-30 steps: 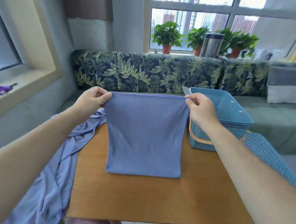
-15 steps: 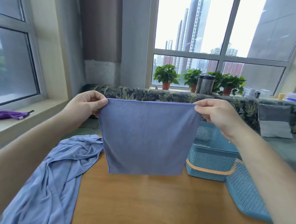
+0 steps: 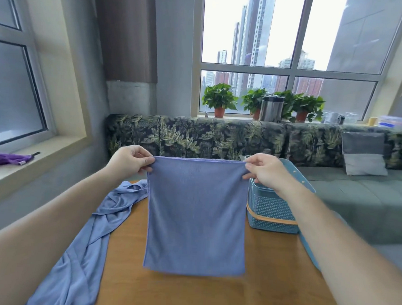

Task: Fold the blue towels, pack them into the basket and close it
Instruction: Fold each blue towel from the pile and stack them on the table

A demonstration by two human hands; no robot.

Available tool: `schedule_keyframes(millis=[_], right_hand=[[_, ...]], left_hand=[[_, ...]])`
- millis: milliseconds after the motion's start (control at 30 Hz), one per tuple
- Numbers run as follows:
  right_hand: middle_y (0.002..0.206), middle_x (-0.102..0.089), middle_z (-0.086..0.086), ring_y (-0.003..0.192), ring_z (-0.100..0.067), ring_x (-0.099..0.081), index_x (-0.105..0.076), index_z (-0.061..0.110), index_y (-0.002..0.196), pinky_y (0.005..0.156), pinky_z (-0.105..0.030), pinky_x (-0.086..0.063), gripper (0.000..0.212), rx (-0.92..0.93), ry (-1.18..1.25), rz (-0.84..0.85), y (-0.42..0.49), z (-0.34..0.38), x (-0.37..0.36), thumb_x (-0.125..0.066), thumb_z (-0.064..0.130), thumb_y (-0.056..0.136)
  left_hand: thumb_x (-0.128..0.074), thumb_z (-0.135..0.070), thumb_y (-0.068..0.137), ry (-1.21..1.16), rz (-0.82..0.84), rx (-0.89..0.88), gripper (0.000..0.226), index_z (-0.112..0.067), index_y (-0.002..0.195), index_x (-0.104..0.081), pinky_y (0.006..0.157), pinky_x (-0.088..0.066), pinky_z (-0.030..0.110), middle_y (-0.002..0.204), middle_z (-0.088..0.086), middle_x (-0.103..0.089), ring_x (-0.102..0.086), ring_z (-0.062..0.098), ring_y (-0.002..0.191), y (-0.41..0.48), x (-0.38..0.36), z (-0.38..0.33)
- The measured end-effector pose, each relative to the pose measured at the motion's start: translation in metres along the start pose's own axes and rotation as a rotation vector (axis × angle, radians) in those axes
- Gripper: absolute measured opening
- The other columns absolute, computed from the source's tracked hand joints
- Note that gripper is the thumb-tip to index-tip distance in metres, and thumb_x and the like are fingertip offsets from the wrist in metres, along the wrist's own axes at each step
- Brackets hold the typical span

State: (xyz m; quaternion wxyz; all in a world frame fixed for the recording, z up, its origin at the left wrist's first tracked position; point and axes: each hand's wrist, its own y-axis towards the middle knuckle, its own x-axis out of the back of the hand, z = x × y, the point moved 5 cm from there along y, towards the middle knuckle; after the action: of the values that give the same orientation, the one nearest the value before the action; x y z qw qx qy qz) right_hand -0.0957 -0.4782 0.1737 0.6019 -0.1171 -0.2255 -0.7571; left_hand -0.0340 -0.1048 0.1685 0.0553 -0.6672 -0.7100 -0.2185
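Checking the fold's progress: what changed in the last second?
The blue towel rose briefly, then came back down to hang over the table. The left hand and right hand still pinch its top corners; nothing was released. The crumpled towel and basket stayed put.

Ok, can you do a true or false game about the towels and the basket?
1. The left hand and right hand pinch the held towel by its top corners. True.
2. The basket stands left of the held towel. False: it stands to its right.
3. A second towel lies crumpled over the left edge of the table. True.
4. The cloth on the windowsill is red. False: it is purple.
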Motion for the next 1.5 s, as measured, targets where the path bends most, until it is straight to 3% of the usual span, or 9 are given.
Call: schedule_keyframes(millis=[233, 500, 633, 867, 1000, 1100, 1267, 1400, 1500], right_hand=[[0.101, -0.069, 0.009, 0.090, -0.009, -0.064, -0.069, 0.026, 0.102, 0.074, -0.025, -0.048, 0.013, 0.161, -0.066, -0.149, -0.002, 0.000, 0.005, -0.058, 0.021, 0.101], [0.105, -0.071, 0.011, 0.094, -0.008, -0.063, -0.067, 0.038, 0.095, 0.084, -0.028, -0.048, 0.013, 0.078, -0.080, -0.030, -0.054, -0.082, -0.026, -0.059, 0.028, 0.098], [0.068, -0.059, -0.008, 0.049, -0.004, -0.035, -0.060, 0.026, 0.097, 0.050, -0.017, -0.030, 0.015, 0.044, -0.070, 0.141, -0.109, -0.142, -0.051, -0.060, 0.011, 0.100], [0.086, -0.073, 0.015, 0.082, -0.004, -0.062, -0.073, 0.027, 0.087, 0.078, -0.022, -0.044, 0.034, 0.021, -0.118, 0.205, -0.134, -0.188, -0.068, -0.053, 0.005, 0.102], [0.064, -0.059, 0.006, 0.052, -0.004, -0.042, -0.073, 0.032, 0.090, 0.053, -0.020, -0.033, 0.035, -0.011, -0.143, 0.177, -0.111, -0.188, -0.077, -0.051, 0.008, 0.102], [0.079, -0.068, -0.014, 0.055, -0.009, -0.048, -0.073, 0.033, 0.095, 0.054, -0.020, -0.039, 0.031, -0.039, -0.121, 0.158, -0.092, -0.190, -0.084, -0.053, 0.009, 0.099], [0.108, -0.071, 0.004, 0.092, -0.017, -0.065, -0.072, 0.033, 0.102, 0.082, -0.022, -0.049, 0.026, -0.089, -0.103, 0.119, -0.056, -0.202, -0.097, -0.059, 0.011, 0.096], [0.108, -0.061, 0.013, 0.089, 0.001, -0.058, -0.070, 0.030, 0.106, 0.083, -0.015, -0.043, 0.026, -0.093, -0.124, 0.083, -0.031, -0.210, -0.107, -0.060, 0.009, 0.094], [0.108, -0.058, 0.009, 0.087, 0.006, -0.053, -0.070, 0.022, 0.113, 0.074, 0.000, -0.035, 0.026, -0.124, -0.179, 0.040, -0.020, -0.221, -0.113, -0.059, 0.008, 0.094]], left_hand=[[-0.071, -0.006, 0.091, -0.066, -0.058, -0.122, 0.005, -0.006, 0.089, -0.067, 0.068, -0.057, 0.017, 0.081, 0.006, -0.071, -0.071, 0.015, 0.073, -0.003, 0.001, -0.001], [-0.073, -0.022, 0.092, 0.145, 0.069, -0.085, 0.007, -0.021, 0.086, -0.068, 0.060, -0.041, 0.019, 0.073, -0.014, -0.067, -0.053, -0.003, 0.059, -0.072, -0.018, 0.072], [-0.069, -0.020, 0.094, 0.164, 0.203, -0.015, 0.008, -0.019, 0.088, -0.064, 0.065, -0.040, 0.020, 0.075, -0.017, -0.067, -0.054, -0.001, 0.065, -0.119, -0.036, 0.127], [-0.063, -0.011, 0.097, 0.063, 0.300, 0.027, 0.021, -0.030, 0.092, -0.057, 0.069, -0.046, 0.036, 0.075, -0.003, -0.066, -0.055, 0.019, 0.070, -0.157, -0.051, 0.165], [-0.057, -0.008, 0.100, 0.042, 0.216, 0.020, 0.024, -0.030, 0.091, -0.054, 0.066, -0.043, 0.036, 0.070, -0.007, -0.057, -0.049, 0.022, 0.066, -0.136, -0.061, 0.167], [-0.049, -0.007, 0.098, 0.155, 0.183, 0.038, 0.028, -0.026, 0.083, -0.063, 0.059, -0.038, 0.032, 0.070, 0.003, -0.053, -0.045, 0.023, 0.062, -0.116, -0.072, 0.173], [-0.045, -0.006, 0.095, 0.267, 0.118, 0.104, 0.034, -0.027, 0.090, -0.072, 0.041, -0.031, 0.018, 0.060, -0.004, -0.054, -0.039, 0.012, 0.047, -0.081, -0.090, 0.176], [-0.056, -0.014, 0.095, 0.307, 0.145, 0.096, 0.025, -0.023, 0.112, -0.072, 0.072, -0.040, 0.014, 0.105, -0.007, -0.063, -0.054, 0.006, 0.085, -0.052, -0.107, 0.185], [-0.061, -0.015, 0.094, 0.345, 0.166, 0.086, 0.026, -0.022, 0.118, -0.069, 0.084, -0.037, 0.017, 0.115, -0.007, -0.059, -0.052, 0.008, 0.099, -0.035, -0.119, 0.194]])
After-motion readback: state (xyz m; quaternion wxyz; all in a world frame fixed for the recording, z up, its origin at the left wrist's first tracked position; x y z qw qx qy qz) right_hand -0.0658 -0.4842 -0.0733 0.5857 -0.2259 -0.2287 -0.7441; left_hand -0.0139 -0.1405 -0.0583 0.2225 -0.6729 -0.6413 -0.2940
